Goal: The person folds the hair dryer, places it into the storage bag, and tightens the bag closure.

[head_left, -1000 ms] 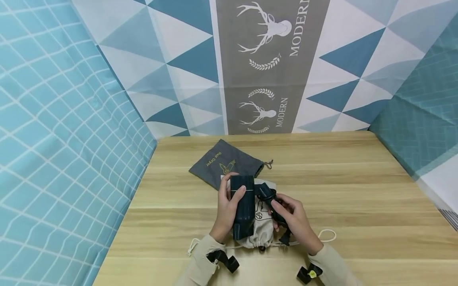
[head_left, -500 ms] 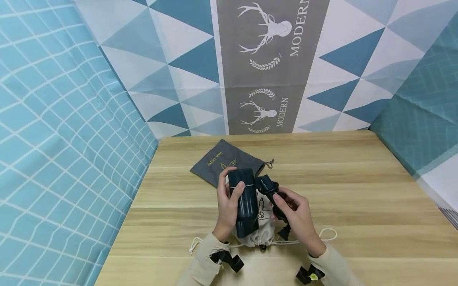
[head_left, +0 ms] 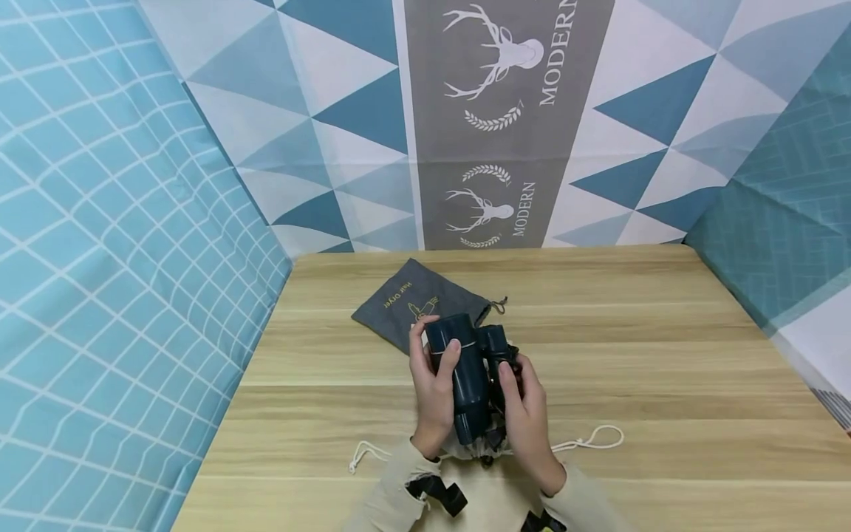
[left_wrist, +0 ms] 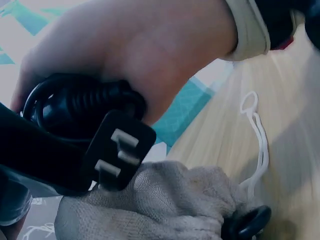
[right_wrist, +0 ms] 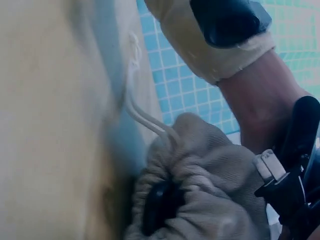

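Observation:
A dark navy hair dryer (head_left: 470,380) is held tilted above the table. My left hand (head_left: 433,399) grips its barrel from the left, thumb across the front. My right hand (head_left: 528,421) holds the folded handle (head_left: 493,341) with the coiled black cord (left_wrist: 75,105) bunched against it, close beside the barrel. In the left wrist view the two-prong plug (left_wrist: 120,150) hangs from the cord over a beige drawstring bag (left_wrist: 150,210). That bag's neck is gathered around a dark cord stopper (right_wrist: 162,205). From the head view the dryer and hands hide most of the bag.
A grey pouch (head_left: 412,295) marked "Hair Dryer" lies flat behind the hands, its front part covered. White drawstrings (head_left: 592,442) spread on the wooden table (head_left: 631,355) to both sides. Patterned cloth (head_left: 332,148) hangs behind the table.
The right hand has moved left, bringing the handle and cord up against the barrel. The left hand has lifted and tilted the dryer, its lower end swinging to the right.

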`<action>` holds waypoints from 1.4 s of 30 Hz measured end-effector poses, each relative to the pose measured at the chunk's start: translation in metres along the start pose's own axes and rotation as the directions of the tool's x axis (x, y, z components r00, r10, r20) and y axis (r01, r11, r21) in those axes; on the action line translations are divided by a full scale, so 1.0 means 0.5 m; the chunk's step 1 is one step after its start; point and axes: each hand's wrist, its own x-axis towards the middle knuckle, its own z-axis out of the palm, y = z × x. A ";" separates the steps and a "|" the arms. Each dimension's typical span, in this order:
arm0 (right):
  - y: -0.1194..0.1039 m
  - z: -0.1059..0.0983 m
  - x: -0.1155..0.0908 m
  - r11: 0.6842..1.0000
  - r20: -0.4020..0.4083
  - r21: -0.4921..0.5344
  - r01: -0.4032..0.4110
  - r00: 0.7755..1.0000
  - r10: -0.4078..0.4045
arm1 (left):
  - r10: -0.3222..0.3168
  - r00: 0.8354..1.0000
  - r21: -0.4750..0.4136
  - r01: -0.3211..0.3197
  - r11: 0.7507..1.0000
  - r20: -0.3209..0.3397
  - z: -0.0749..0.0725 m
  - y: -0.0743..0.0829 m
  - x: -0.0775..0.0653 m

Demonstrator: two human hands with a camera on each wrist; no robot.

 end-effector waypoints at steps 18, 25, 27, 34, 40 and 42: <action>0.021 -0.027 0.025 0.859 0.236 0.148 -0.489 0.861 0.450 | -0.330 0.935 -0.143 0.312 0.939 -0.132 -0.030 -0.033 -0.008; 0.029 -0.048 0.057 0.916 0.300 0.235 -0.325 0.921 0.250 | -0.420 0.898 -0.295 0.369 0.881 -0.130 -0.045 -0.033 0.007; 0.031 -0.052 0.060 0.923 0.328 0.234 -0.305 0.919 0.220 | -0.444 0.886 -0.340 0.379 0.861 -0.136 -0.048 -0.032 0.012; 0.044 -0.055 0.059 0.850 0.505 0.323 -0.415 0.835 0.216 | -0.440 0.876 -0.469 0.310 0.827 -0.196 -0.051 -0.035 0.032; 0.058 -0.049 0.052 0.843 0.576 0.341 -0.416 0.801 0.163 | -0.336 0.879 -0.475 0.149 0.867 -0.339 -0.056 -0.026 0.038; 0.063 -0.051 0.050 0.859 0.590 0.307 -0.410 0.790 0.167 | -0.294 0.874 -0.436 0.107 0.894 -0.388 -0.056 -0.024 0.036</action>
